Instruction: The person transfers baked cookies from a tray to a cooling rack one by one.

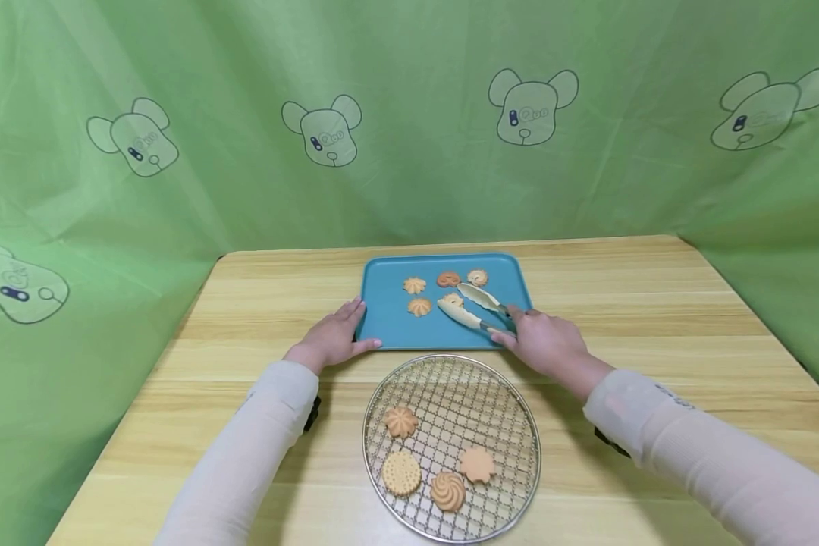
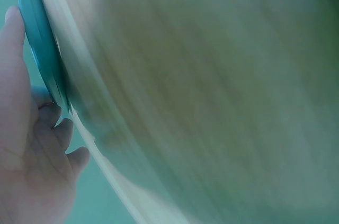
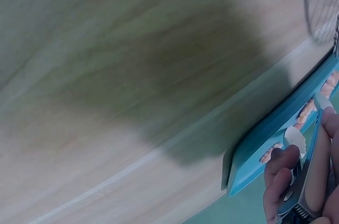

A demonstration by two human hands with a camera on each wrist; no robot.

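Wooden surface (image 1: 641, 311): outspread left hand (image 1: 332, 335) touches a tray (image 1: 384, 315), seemingly steadying it; right hand (image 1: 551, 345) grips tongs (image 1: 460, 314), tips parted about a cookie (image 1: 453, 299).

Through the head view I look forward and down from farthest off, across the table (image 1: 266, 303) to its far edge. My left wrist view sits close, tilted, at the left edge of the tray (image 1: 390, 318); my right, also close, shares the tray's right edge with the head view.
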